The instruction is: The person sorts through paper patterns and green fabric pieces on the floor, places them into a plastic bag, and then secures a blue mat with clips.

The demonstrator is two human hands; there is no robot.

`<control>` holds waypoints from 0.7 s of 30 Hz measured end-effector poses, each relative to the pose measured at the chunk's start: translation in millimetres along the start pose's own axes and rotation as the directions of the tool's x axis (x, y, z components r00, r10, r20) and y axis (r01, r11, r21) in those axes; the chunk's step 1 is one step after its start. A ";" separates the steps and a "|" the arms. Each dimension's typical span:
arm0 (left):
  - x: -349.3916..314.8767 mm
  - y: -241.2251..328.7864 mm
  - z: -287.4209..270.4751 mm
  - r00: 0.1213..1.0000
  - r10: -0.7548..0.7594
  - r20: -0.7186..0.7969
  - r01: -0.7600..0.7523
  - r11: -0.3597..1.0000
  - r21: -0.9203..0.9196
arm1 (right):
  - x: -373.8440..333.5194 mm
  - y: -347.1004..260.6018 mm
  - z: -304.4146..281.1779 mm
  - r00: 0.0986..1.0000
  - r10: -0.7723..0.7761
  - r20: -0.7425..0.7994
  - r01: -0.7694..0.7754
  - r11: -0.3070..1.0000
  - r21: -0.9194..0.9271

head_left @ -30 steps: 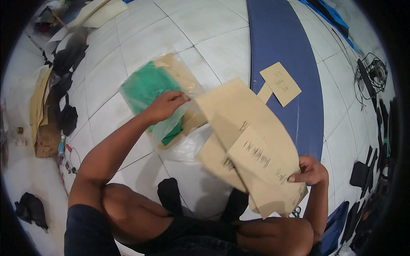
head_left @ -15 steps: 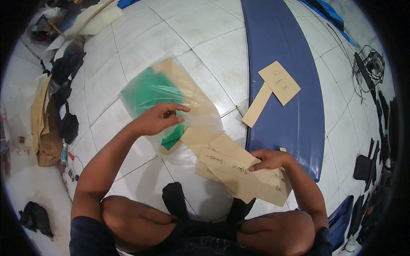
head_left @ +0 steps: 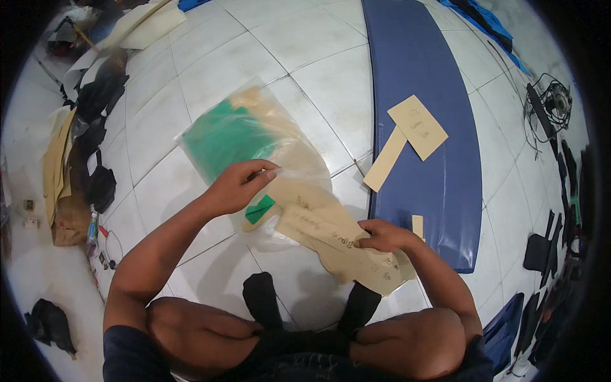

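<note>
A clear plastic bag point(head_left: 310, 167) lies on the tiled floor in front of me, with green sheet material point(head_left: 223, 141) and tan card showing through it. My left hand point(head_left: 238, 188) pinches the bag's near edge between thumb and fingers. Several overlapping tan card pieces point(head_left: 331, 245) with handwriting on them are gripped by my right hand point(head_left: 387, 237), thumb on top. Their far ends reach under the plastic at the bag's mouth. A small green piece point(head_left: 259, 209) shows on tan card below my left hand.
A long blue padded mat point(head_left: 423, 197) lies to the right. On it rest a square tan card point(head_left: 420, 127), a tan strip point(head_left: 385, 162) and a smaller strip point(head_left: 417, 226). Dark scraps point(head_left: 98, 184) line the left wall; coiled cable point(head_left: 554, 105) lies far right.
My left fingers have closed onto the bag's edge. My right hand has moved left and slightly away from me, carrying the tan card pieces farther toward the bag.
</note>
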State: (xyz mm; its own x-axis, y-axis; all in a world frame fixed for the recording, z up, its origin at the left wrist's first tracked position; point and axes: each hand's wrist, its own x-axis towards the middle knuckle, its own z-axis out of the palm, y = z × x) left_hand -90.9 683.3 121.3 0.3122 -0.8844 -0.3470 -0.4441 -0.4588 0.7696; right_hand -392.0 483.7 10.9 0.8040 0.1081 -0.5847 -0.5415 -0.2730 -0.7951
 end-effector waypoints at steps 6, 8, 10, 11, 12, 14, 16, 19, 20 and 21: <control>-8.2 -1.6 -1.3 0.999 -0.032 -0.013 0.032 0.998 -0.055 | 3.8 -21.0 8.7 0.998 -0.055 0.035 0.052 0.995 0.086; -10.4 -5.7 3.3 1.000 -0.026 0.002 0.026 0.998 -0.058 | 8.2 -38.3 8.9 0.994 -0.106 -0.001 0.104 0.978 0.180; -16.1 -5.4 5.8 1.000 0.005 0.019 -0.004 0.998 -0.056 | 24.4 -51.2 12.2 0.984 -0.161 -0.079 0.178 0.936 0.303; -16.7 -5.0 8.8 0.999 0.039 0.026 -0.037 0.998 -0.059 | 33.8 -50.3 15.8 0.992 -0.092 -0.088 0.111 0.967 0.231; -15.9 -1.1 12.4 0.996 0.080 0.034 -0.078 0.995 -0.062 | 43.4 -44.6 17.7 0.994 -0.023 -0.109 0.040 0.987 0.157; -18.3 4.0 19.5 0.994 0.096 0.060 -0.091 0.992 -0.083 | 64.0 -29.4 26.6 0.993 -0.033 -0.116 0.054 0.982 0.183; -24.3 11.5 24.8 0.995 0.054 0.079 -0.045 0.993 -0.106 | 81.7 -35.1 34.1 0.984 -0.121 -0.129 0.156 0.937 0.312; -31.3 13.4 29.9 0.993 0.014 0.116 -0.001 0.994 -0.109 | 116.0 -65.9 30.4 0.977 -0.090 -0.195 0.113 0.987 0.113; -32.2 13.3 30.7 0.991 0.022 0.131 -0.001 0.987 -0.158 | 124.5 -86.3 23.7 0.976 -0.109 -0.190 0.114 0.993 0.015; -27.8 19.9 35.4 0.992 0.044 0.119 -0.027 0.989 -0.142 | 154.6 -66.1 21.0 0.945 -0.201 -0.257 0.214 0.977 0.022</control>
State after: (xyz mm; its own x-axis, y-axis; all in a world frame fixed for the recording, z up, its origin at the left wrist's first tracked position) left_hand -138.2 695.7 127.3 0.1907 -0.9075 -0.3742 -0.3283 -0.4182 0.8470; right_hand -237.1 538.5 -30.3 0.9321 -0.0886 -0.3512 -0.3622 -0.2228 -0.9051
